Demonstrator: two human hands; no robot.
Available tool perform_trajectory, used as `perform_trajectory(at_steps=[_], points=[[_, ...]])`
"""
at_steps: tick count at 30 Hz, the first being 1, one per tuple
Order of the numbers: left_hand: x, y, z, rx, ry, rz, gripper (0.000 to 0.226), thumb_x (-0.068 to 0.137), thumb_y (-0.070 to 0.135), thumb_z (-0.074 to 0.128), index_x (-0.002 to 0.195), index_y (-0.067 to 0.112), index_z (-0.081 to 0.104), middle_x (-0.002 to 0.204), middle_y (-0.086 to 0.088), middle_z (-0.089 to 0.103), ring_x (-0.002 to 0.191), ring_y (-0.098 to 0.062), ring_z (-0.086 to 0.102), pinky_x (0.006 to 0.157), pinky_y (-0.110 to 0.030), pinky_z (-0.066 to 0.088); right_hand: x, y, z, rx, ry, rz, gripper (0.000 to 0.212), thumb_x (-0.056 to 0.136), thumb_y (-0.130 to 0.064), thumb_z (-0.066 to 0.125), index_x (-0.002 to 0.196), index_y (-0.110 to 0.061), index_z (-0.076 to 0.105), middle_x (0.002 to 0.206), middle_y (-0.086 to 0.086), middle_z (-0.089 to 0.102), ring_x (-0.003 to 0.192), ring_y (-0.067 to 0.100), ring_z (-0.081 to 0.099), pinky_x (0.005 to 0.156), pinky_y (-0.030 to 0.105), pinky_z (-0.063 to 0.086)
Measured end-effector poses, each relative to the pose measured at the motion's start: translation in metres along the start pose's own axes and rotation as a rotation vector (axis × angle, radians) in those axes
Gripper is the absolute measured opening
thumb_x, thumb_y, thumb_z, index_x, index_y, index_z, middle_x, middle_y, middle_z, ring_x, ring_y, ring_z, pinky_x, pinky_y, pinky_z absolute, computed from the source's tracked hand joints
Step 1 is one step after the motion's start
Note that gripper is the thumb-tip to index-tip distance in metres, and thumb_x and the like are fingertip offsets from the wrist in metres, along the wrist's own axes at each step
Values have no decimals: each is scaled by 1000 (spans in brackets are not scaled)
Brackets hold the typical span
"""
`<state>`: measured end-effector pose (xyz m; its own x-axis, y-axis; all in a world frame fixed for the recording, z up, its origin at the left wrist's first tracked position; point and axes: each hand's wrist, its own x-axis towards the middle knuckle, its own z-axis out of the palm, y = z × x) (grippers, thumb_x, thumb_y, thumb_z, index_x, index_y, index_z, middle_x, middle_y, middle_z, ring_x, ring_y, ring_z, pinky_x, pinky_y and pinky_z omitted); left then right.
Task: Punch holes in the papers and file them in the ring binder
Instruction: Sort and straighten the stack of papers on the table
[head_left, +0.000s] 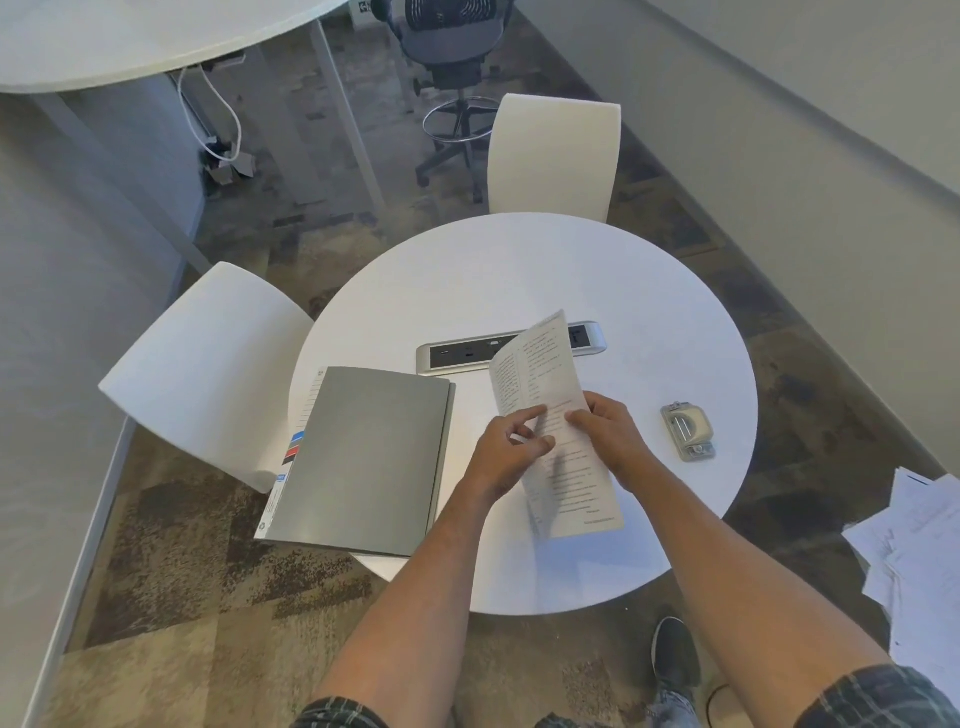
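Both hands hold the printed white papers (550, 395) above the round white bench (519, 270). The left hand (506, 452) pinches the left edge of the sheets between thumb and first finger; its other fingers (519, 434) are curled under. The right hand (605, 428) grasps the right side of the papers, with fingertips pressed on the printed face. The papers are bent along their length, and the far end stands up over the silver socket strip (457, 356) that is set into the middle of the bench. The near end of the papers is low, close to the bench surface.

The grey ring binder (369, 457) lies closed on the left part of the bench, and its near left corner hangs over the bench edge. Coloured tabs show at its left side. The grey metal hole punch (687, 431) sits on the right part of the bench, near the edge, apart from the right hand. Between the binder and the papers is a strip of bare bench. The far half of the bench is bare too. Two white chairs (556, 156) stand at the far and left sides. Loose white sheets (914, 545) lie on the floor at the right.
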<state>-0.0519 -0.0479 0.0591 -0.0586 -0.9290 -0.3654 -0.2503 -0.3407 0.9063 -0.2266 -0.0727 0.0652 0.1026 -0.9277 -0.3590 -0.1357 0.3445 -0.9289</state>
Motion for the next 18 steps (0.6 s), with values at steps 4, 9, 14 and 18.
perform_trajectory(at_steps=[4, 9, 14, 18], points=[[1, -8, -6, -59, 98, -81, 65, 88, 38, 77, 146, 30, 50, 134, -5, 51, 118, -21, 58, 93, -30, 47, 1, 5, -11, 134, -20, 31, 22, 99, -7, 55, 113, -10, 71, 103, 14, 78, 90, 34, 76, 77, 46, 62], [-2, -28, -14, -240, 42, -377, 87, 82, 62, 73, 150, 17, 42, 147, -4, 52, 136, -31, 49, 111, -49, 43, -1, 8, -24, 313, -56, 65, 24, 96, 0, 56, 116, -2, 70, 104, 21, 76, 87, 34, 74, 76, 46, 62], [-13, -46, -16, -530, 14, -457, 40, 91, 46, 72, 115, 14, 71, 101, -4, 77, 92, -25, 72, 83, -43, 59, 0, 17, -34, 357, -64, 146, 27, 95, 0, 56, 118, -4, 69, 107, 22, 76, 88, 36, 73, 76, 47, 62], [-10, -60, -22, -543, 148, -372, 21, 89, 16, 77, 102, 2, 69, 106, -15, 78, 90, -29, 74, 87, -46, 58, 2, 34, -40, 326, -30, 202, 28, 96, 1, 54, 119, -4, 68, 109, 22, 76, 93, 40, 74, 82, 53, 62]])
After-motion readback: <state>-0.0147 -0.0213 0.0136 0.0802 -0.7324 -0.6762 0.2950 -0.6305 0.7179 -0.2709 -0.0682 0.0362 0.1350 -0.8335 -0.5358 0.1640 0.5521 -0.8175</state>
